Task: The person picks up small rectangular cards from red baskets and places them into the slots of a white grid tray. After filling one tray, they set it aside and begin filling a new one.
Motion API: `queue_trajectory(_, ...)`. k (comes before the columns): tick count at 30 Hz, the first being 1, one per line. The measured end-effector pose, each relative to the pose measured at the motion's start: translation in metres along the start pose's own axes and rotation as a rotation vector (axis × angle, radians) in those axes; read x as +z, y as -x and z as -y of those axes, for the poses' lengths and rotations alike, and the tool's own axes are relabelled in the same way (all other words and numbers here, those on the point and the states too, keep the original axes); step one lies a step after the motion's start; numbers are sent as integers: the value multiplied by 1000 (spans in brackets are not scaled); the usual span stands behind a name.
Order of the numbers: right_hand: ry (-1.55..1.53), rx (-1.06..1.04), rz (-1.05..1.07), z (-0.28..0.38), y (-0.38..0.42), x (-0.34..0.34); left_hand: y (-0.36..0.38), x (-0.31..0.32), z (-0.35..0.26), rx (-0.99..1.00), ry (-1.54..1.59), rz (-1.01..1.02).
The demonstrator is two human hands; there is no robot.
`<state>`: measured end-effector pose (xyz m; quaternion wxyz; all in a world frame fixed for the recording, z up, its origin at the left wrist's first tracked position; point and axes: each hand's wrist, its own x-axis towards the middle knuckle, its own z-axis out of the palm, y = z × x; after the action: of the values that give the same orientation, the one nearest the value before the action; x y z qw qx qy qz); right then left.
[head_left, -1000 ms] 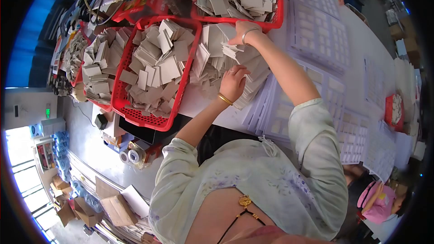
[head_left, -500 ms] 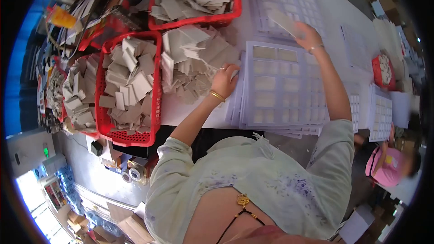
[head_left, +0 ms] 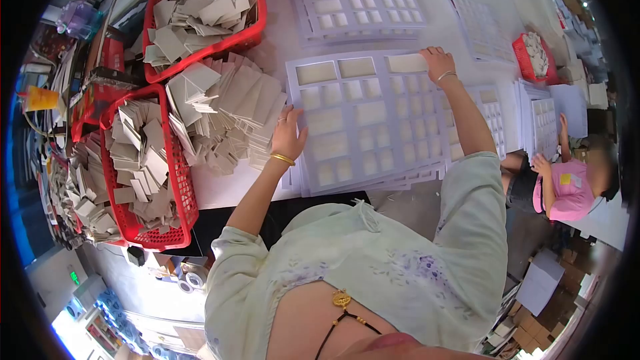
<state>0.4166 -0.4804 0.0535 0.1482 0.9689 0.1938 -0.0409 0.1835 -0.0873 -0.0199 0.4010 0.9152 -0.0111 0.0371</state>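
Cardboard piece (head_left: 407, 63) sits in a top-row pocket of the white tray (head_left: 373, 120), pressed down by the right hand (head_left: 437, 61) with fingers flat, not gripping. At the tray's opposite edge the left hand (head_left: 288, 135) lies open and empty. Beyond that edge are a loose cardboard heap (head_left: 227, 113) and a red basket (head_left: 180, 187).
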Motion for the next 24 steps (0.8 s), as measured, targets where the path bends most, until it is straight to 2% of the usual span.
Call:
queue_trajectory(4,-59,-82,-10,2,-6,7,2,2,-6,-33,-18,-13)
queue_trajectory(7,-224,-129,-1,-3,-11,29,3,4,-6,-23,-22,-29)
queue_trajectory(10,-490,19,-172,-5,-7,41,5,2,-7,-29,-10,-30)
queue_trajectory(13,-466,78,-292,-12,1,46,8,0,-10,-20,-12,-39)
queue_trajectory(16,-293,134,119,4,9,42,15,-1,-6,1,-23,-33)
queue_trajectory(20,-327,127,-1,6,12,67,27,2,3,10,-70,-68)
queue_trajectory(21,-302,146,-123,-1,6,84,31,-6,-2,-23,-59,-42)
queue_trajectory(22,-460,64,-335,-5,3,89,33,-17,-9,-65,-51,-26)
queue_trajectory(23,-415,117,-306,2,3,86,39,-25,-9,-31,-6,-55)
queue_trajectory(24,-292,241,64,9,-8,81,46,-35,-8,2,35,-87)
